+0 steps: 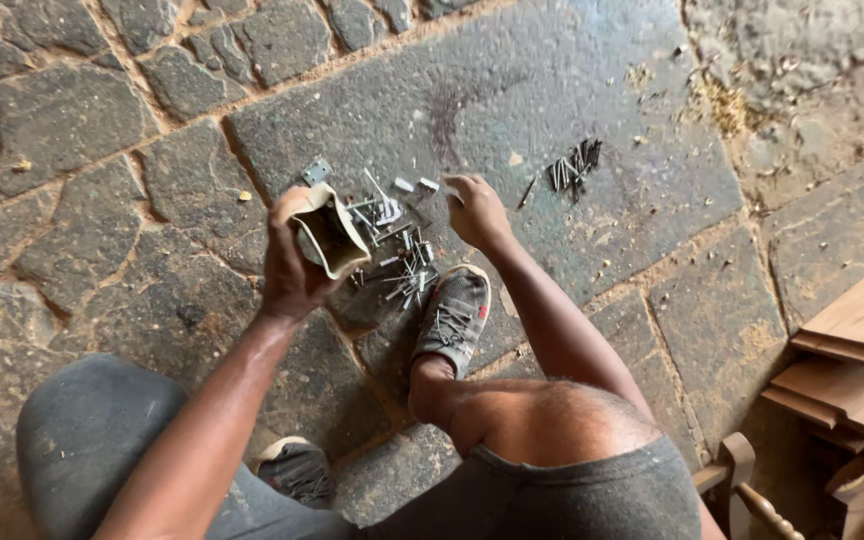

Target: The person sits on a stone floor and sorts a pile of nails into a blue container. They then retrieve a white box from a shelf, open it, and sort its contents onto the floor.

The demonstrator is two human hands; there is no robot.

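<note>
Head view: your left hand (287,265) gripped the tilted paper bag (330,232) above the scattered nails (397,255) on the stone floor (572,90); your right hand's (474,210) fingers pinched one nail. Tilted further, the bag could have spilled.

We crouch low, both arms stretched forward and down between our knees. Our left hand (292,262) is raised off the ground, wrist bent back, fingers and thumb curled tight in a full grasp, knuckles toward us. Our right hand (474,210) reaches further out and lower, palm down, fingertips pinched together at the ground. The right forearm runs straight back past our bare right knee.
</note>
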